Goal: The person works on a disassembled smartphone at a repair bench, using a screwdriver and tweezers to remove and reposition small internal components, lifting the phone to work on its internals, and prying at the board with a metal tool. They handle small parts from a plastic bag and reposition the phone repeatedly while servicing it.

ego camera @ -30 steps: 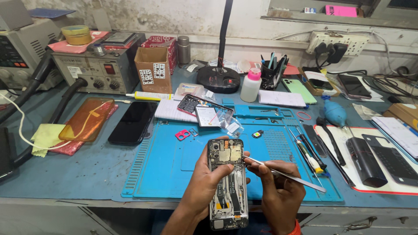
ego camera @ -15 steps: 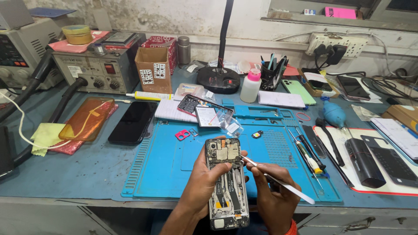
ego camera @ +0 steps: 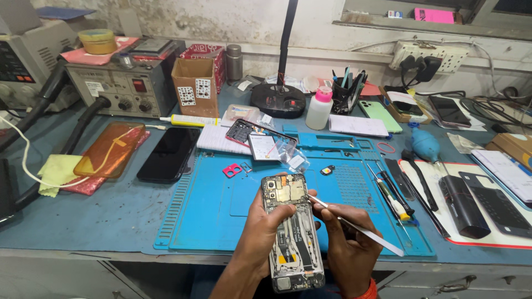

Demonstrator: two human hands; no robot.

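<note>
One opened phone (ego camera: 292,232), back cover off and its boards and flex cables exposed, is held upright above the near edge of the blue work mat (ego camera: 221,221). The left hand (ego camera: 260,227) is wrapped around its left side, thumb across the frame. The right hand (ego camera: 346,238) pinches one pair of metal tweezers (ego camera: 354,224), whose tips touch the phone's upper right edge. On the mat lie one small red part (ego camera: 232,170) and several screwdrivers (ego camera: 388,191). To the left rest one dark phone (ego camera: 169,154) and one orange case (ego camera: 110,149).
</note>
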